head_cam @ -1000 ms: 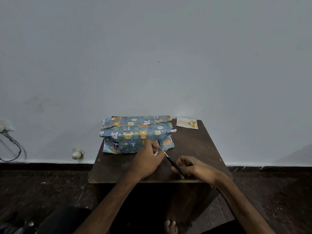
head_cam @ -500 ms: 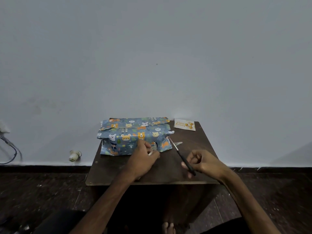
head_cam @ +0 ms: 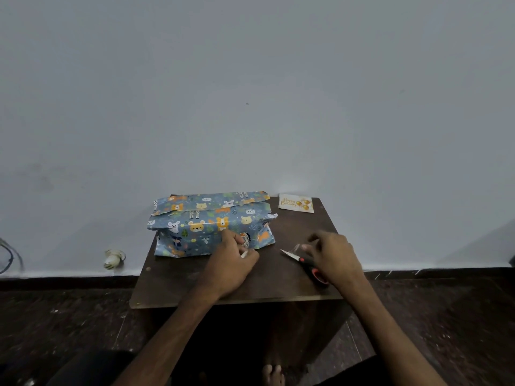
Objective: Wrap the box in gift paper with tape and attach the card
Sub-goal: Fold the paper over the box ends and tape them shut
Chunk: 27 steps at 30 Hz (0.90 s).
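Fingers point(head_cam: 239, 240) of the left hand point(head_cam: 230, 264) curl round a small white object point(head_cam: 244, 253) against the front of the box point(head_cam: 195, 238); the right hand point(head_cam: 334, 254) pinches a clear tape strip point(head_cam: 297, 247). Both work over a dark table point(head_cam: 195, 285) by the wall point(head_cam: 250, 79). Wrapped in animal-print paper point(head_cam: 223, 207), the box sits back left, top flaps loose. Scissors point(head_cam: 309, 267) lie just under the right hand, the card point(head_cam: 296, 203) at the back right corner.

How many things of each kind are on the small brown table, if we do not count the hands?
Wrapped box: 1
Card: 1
Scissors: 1
Total: 3
Not counted: the whitish bit, probably tape, that the left hand pinches.
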Available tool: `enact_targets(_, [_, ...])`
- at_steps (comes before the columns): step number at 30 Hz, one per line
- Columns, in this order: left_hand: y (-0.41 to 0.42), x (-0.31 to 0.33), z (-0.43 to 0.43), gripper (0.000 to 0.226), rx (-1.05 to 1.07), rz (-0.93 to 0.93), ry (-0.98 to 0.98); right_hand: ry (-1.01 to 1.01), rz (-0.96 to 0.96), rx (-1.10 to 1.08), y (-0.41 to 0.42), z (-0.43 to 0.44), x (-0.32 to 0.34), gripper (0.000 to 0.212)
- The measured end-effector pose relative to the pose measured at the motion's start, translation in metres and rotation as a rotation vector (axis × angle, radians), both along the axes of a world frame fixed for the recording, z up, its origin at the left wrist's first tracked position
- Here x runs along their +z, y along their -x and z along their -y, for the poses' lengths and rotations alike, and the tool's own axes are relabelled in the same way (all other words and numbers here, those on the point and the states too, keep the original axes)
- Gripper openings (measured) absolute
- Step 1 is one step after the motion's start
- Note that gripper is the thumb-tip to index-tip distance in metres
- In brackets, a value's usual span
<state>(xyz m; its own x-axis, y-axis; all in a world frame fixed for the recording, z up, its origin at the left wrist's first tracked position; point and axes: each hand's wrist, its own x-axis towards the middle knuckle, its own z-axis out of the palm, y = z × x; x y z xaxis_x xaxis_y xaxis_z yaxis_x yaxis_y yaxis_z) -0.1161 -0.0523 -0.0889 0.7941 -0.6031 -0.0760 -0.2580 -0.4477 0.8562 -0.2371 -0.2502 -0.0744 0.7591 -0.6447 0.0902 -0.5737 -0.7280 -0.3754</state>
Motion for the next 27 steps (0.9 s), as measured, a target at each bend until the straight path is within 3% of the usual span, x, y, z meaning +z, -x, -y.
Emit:
enact_targets(2, [0.001,0.000,0.000,0.026,0.005,0.000,0.003,-0.167,0.097,0.028,-0.009,-0.002,-0.010,0.025])
enact_targets(7, [0.001,0.001,-0.001,0.026,0.007,0.001,-0.001,-0.309,0.313,-0.002,-0.020,0.001,-0.037,0.025])
enact_targets(11, [0.002,0.002,-0.001,0.027,-0.001,-0.005,0.002,-0.787,0.609,-0.196,-0.022,0.009,-0.047,0.016])
enact_targets(13, [0.002,0.002,0.000,0.028,0.002,-0.002,-0.005,-0.843,0.632,-0.206,-0.023,0.015,-0.044,0.009])
enact_targets(21, [0.002,-0.001,0.000,0.027,0.006,0.005,-0.004,-0.182,0.406,-0.156,-0.049,0.069,-0.032,0.019])
enact_targets(24, [0.000,-0.002,0.001,0.026,0.011,-0.005,0.011,-0.108,0.319,-0.138,-0.062,0.079,-0.042,0.028])
enact_targets(27, [-0.002,0.000,0.000,0.027,0.015,-0.028,0.020,-0.109,0.269,-0.166,-0.064,0.085,-0.054,0.021])
